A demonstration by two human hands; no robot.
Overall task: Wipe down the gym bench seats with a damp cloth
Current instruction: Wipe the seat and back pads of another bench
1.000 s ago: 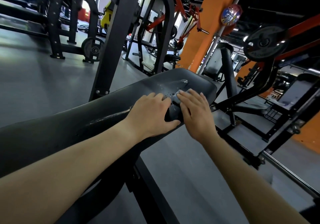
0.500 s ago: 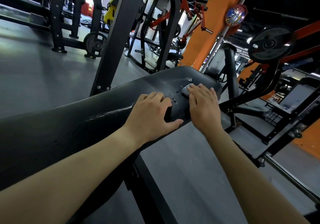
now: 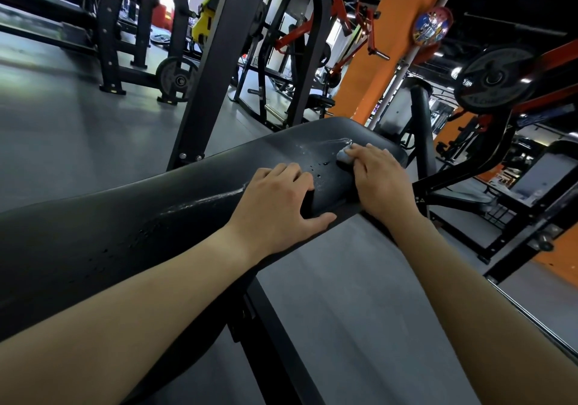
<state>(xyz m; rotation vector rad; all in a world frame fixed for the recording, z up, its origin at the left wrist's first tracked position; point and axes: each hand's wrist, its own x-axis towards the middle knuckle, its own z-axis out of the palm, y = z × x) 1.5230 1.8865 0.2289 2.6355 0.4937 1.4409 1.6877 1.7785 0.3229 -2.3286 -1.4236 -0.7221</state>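
Note:
A long black padded bench seat [image 3: 194, 192] runs from the lower left toward the centre right. Water streaks and droplets shine on its far end. My right hand [image 3: 380, 182] presses a small pale blue cloth [image 3: 344, 154] flat on the far end of the pad; only a corner of the cloth shows past the fingers. My left hand [image 3: 278, 207] rests on the seat's near edge, fingers on top and thumb over the side.
A black upright frame post [image 3: 219, 70] rises just behind the bench. An orange pillar [image 3: 384, 45] stands beyond it. A weight plate [image 3: 494, 78] on a red-armed machine hangs at the right, with another bench frame [image 3: 469, 198] below. Grey floor lies on both sides.
My right hand has slid the cloth farther along the pad toward its far end, away from my left hand. The left hand has stayed on the near edge.

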